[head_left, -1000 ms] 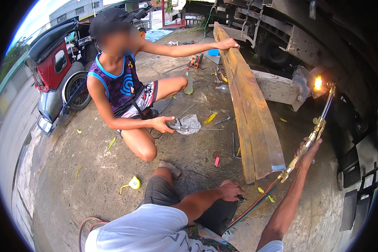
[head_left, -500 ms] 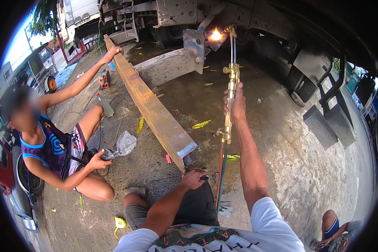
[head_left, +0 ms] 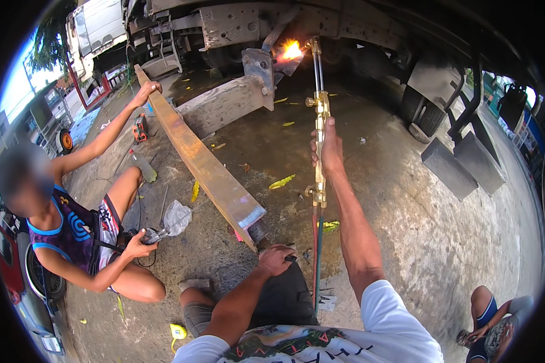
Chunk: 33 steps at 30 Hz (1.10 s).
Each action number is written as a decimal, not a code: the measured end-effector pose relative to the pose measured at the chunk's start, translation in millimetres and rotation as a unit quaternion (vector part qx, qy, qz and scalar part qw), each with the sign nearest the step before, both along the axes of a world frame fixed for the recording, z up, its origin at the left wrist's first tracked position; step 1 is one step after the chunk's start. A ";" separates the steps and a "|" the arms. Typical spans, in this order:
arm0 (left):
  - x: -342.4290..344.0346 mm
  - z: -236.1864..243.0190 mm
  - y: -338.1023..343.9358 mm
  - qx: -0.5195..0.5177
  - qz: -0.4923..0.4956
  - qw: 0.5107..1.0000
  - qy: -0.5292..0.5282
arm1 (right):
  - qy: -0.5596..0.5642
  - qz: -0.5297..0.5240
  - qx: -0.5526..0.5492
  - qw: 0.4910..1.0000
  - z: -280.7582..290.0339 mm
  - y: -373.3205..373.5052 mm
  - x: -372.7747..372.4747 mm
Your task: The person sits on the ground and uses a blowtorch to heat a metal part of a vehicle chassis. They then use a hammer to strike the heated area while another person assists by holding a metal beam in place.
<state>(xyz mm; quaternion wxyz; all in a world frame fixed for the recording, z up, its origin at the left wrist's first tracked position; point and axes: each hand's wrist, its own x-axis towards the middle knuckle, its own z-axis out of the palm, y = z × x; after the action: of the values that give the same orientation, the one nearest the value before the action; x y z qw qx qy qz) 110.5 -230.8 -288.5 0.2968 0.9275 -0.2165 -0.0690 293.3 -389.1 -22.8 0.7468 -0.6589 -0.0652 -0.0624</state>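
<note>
My right hand (head_left: 330, 151) is wrapped round the brass body of a cutting torch (head_left: 320, 107), held upright with its head at the far end. A bright orange flame (head_left: 292, 50) glows at the torch head, beside a dark plate under the truck. Red and green hoses (head_left: 315, 266) trail from the torch toward me. My left hand (head_left: 275, 260) is closed on a small black object (head_left: 290, 258) over my knee; most of that object is hidden. Just beyond this hand lies the near end of a long rusty steel beam (head_left: 203, 160).
A concrete-coloured beam with a bolted bracket (head_left: 258, 72) juts from the truck. At left a crouching co-worker (head_left: 72, 218) steadies the rusty beam with one hand and grips a tool in the other. A yellow tape measure (head_left: 177, 331) lies on the ground. Another person sits at lower right.
The whole view has shifted, so the scene sits further left. The flame looks broader and more orange. Both my hands keep their grips.
</note>
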 end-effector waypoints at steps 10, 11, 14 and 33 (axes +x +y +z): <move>2.8 -10.0 2.1 0.023 0.001 1.000 -0.007 | 0.002 -0.015 -0.033 0.999 7.7 2.0 -11.2; 2.5 -10.8 2.4 0.025 0.004 1.000 -0.009 | 0.005 -0.014 -0.028 0.999 7.6 2.1 -11.5; 1.4 -6.9 -0.2 0.021 0.007 1.000 -0.009 | 0.010 -0.011 -0.021 1.000 4.5 -1.0 -11.2; 5.6 -17.6 -3.4 0.012 0.000 0.999 -0.032 | 0.014 0.006 -0.030 0.999 -4.5 -6.4 -21.6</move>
<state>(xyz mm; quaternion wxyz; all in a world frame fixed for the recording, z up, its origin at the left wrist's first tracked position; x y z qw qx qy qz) 116.1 -234.2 -306.1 0.2785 0.9327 -0.2253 -0.0415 271.7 -395.5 -27.3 0.7279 -0.6814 -0.0607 -0.0466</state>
